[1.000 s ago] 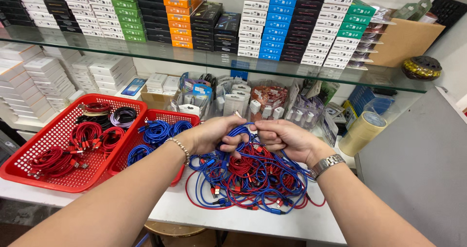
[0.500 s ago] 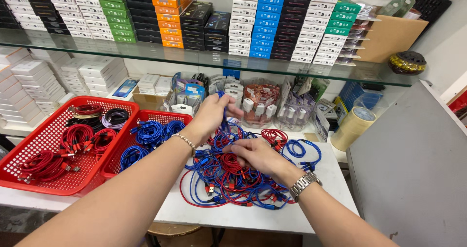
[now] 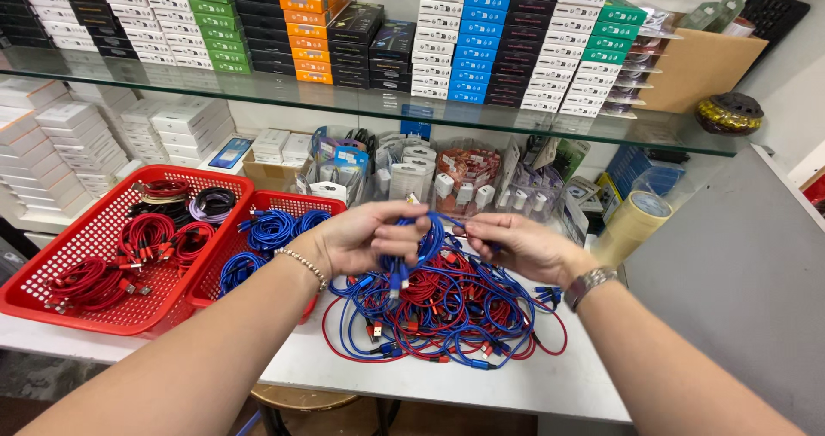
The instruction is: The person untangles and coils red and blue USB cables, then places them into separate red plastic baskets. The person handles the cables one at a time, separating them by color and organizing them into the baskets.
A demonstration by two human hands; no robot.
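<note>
The blue cable [image 3: 427, 240] runs crosswise between the two hands, its long axis left to right, held up above the tangled heap of blue and red cables [image 3: 438, 316] that lies on the white surface [image 3: 516, 384]. The left hand [image 3: 365, 240] is clenched around a gathered loop of the cable, with a strand hanging from it down into the heap. The right hand [image 3: 516, 245] pinches the cable's other stretch between fingertips and thumb. Both hands sit about equally near the heap, directly over its far half.

Left of the heap, touching its edge, stands a small red basket [image 3: 225, 290] with coiled blue cables; beyond that, further left, a larger red basket [image 3: 51, 294] holds red, black and purple coils. Behind the heap stand clear packets of small chargers [image 3: 468, 178], and to its right a roll of tape [image 3: 634, 221]. Above the heap a glass shelf [image 3: 344, 105] carries stacked boxes. The hanging strand is tied into the heap's tangle.
</note>
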